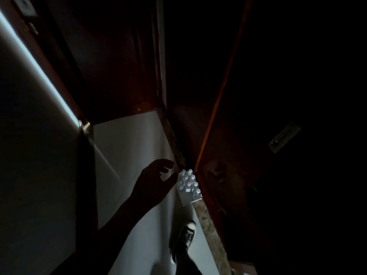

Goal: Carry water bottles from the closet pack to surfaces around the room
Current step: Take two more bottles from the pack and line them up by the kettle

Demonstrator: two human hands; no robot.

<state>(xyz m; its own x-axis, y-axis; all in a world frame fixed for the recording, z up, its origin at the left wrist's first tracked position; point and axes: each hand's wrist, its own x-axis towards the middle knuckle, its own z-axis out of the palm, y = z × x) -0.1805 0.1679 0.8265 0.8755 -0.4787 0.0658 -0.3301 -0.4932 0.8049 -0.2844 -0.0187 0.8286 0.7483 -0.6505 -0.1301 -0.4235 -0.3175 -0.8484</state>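
- I see my left hand [156,178] reaching down toward the pack of water bottles [188,185], fingers spread and loosely bent, gripping nothing — the fingertips [172,176] sit just beside the pack's near edge, and I cannot tell whether they touch it.
- The pack stands on the pale floor [129,143] at the closet threshold, tucked against the speckled stone sill [205,213] and the dark wooden door [248,175]; its white caps [190,171] catch the little light there is.
- My right hand is out of view, so I cannot tell what it is doing.
- Biggest risk, I judge: the gloom. My hand is only a silhouette, so I could misjudge depth and knock a cap rather than close around a neck.
- If plastic wrap covers part of the bottles — I cannot make that out — a one-handed pull might drag the whole pack or tip it instead of freeing one bottle.
- My shoe [186,235] is planted close behind the pack; a dislodged bottle could roll underfoot or into the dark closet, where I would lose sight of it.
- The door edge is near my reach, so I might scrape my knuckles when lifting.
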